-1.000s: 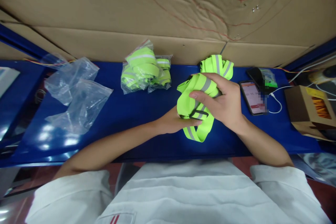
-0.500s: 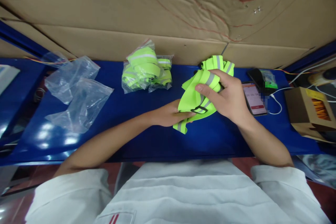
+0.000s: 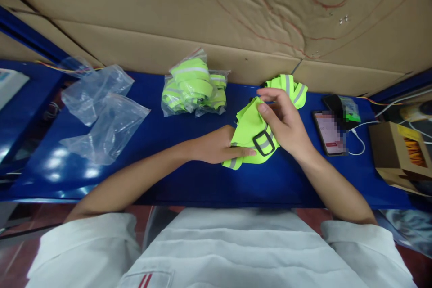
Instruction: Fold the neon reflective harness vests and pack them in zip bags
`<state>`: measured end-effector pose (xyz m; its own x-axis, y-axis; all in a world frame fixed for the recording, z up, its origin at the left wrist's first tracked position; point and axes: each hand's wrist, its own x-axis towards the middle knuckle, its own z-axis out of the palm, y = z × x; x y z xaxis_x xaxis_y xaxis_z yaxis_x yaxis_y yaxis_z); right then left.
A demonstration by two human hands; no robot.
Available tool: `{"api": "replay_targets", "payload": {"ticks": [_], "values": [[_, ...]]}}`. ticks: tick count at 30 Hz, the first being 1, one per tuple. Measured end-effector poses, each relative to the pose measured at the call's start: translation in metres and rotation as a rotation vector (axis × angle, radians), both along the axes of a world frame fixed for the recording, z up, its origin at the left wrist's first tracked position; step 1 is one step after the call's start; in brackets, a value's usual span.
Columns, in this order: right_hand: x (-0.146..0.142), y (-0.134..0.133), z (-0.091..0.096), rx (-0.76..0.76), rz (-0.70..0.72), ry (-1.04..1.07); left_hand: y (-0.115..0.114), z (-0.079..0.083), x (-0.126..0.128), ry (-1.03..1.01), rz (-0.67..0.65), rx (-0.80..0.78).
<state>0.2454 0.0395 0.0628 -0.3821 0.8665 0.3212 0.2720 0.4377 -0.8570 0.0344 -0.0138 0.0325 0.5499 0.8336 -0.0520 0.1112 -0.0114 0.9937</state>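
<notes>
A folded neon-yellow reflective belt (image 3: 248, 128) with grey stripes is held over the blue table. Its black buckle (image 3: 264, 143) faces up on the near side of the bundle. My left hand (image 3: 219, 146) grips the belt from the left, the thumb lying across it below the buckle. At the upper right, my right hand (image 3: 286, 121) has thumb and fingers closed on the belt's edge; some fingertips are hidden behind the folds. Just beyond this hand, another neon-yellow belt (image 3: 286, 83) lies folded against the cardboard.
Bagged neon-yellow belts (image 3: 191, 83) sit at the back middle. Clear plastic bags (image 3: 108, 130) lie on the left of the blue table (image 3: 189, 184). To the right are a phone (image 3: 329, 132), a white cable (image 3: 362, 139) and a cardboard box (image 3: 388, 148). A cardboard wall (image 3: 151, 4) rises behind.
The belt's upper folds have shifted, and the buckle has turned up into fuller view. My right hand has moved to the bundle's upper edge. My left hand keeps its grip.
</notes>
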Motion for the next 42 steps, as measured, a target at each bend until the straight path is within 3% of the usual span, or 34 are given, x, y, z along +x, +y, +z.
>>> {"api": "replay_targets", "payload": {"ticks": [2, 4, 7, 11, 15, 19, 24, 28, 34, 42], "values": [[0.001, -0.002, 0.001, 0.164, -0.033, -0.071, 0.003, -0.001, -0.001, 0.075, -0.068, 0.05], [0.003, -0.004, 0.003, 0.249, 0.029, -0.168, 0.006, -0.003, -0.001, 0.11, -0.088, 0.108], [0.005, -0.009, 0.002, 0.186, 0.173, -0.321, 0.011, -0.004, -0.001, 0.082, -0.055, 0.167], [0.002, -0.012, -0.006, 0.062, 0.152, -0.422, 0.013, -0.006, 0.001, 0.044, -0.059, 0.167], [-0.002, -0.007, -0.007, 0.051, 0.168, -0.338, 0.012, -0.006, 0.001, 0.014, -0.079, -0.004], [0.001, 0.001, -0.003, -0.07, 0.19, -0.176, 0.014, -0.004, 0.001, -0.04, -0.021, -0.189], [0.011, 0.01, 0.004, -0.394, 0.188, 0.119, 0.02, 0.004, -0.002, -0.041, -0.013, -0.23], [0.013, 0.018, 0.003, -0.604, 0.282, 0.185, 0.021, 0.015, -0.007, -0.109, -0.064, -0.21], [0.011, 0.022, -0.009, -0.591, 0.311, 0.235, 0.024, 0.012, -0.012, -0.244, -0.108, -0.275], [0.031, -0.012, -0.045, -0.654, 0.213, 0.255, 0.016, -0.015, 0.008, -0.169, 0.057, -0.212]]}}
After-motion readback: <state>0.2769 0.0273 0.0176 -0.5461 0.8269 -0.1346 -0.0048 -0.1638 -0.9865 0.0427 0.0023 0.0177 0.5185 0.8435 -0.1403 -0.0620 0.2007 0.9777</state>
